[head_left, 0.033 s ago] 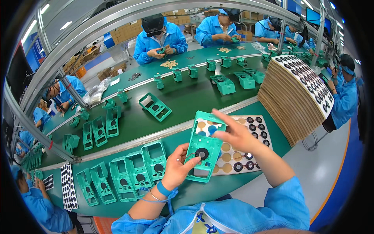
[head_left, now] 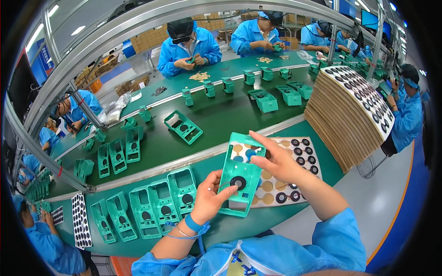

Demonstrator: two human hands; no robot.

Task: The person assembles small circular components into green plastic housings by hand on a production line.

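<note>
My left hand (head_left: pixel 208 198) grips the lower left side of a green plastic housing (head_left: pixel 251 177), its thumb pressed on a black round disc (head_left: pixel 238 183) with thin wires. The housing is tilted over the bench, with a rectangular opening near its top. My right hand (head_left: pixel 283 164) holds the upper right edge, index finger at the top corner and thumb at the side; its other fingers are partly hidden, and blue finger covers (head_left: pixel 251 154) show through the opening. Behind the housing lies a sheet (head_left: pixel 301 143) bearing black rings, with bare tan circles where some are gone.
Several green housings (head_left: pixel 162 207) stand on the bench at left, near a sheet of black discs (head_left: pixel 81 221). Beyond a metal rail, the dark green belt (head_left: pixel 216 124) carries more green parts. A tall stack of sheets (head_left: pixel 336 119) rises at right. Co-workers in blue sit opposite.
My right hand has come down from just above the housing, and its fingers have closed on the upper right edge. My left hand still holds the housing, which has barely shifted.
</note>
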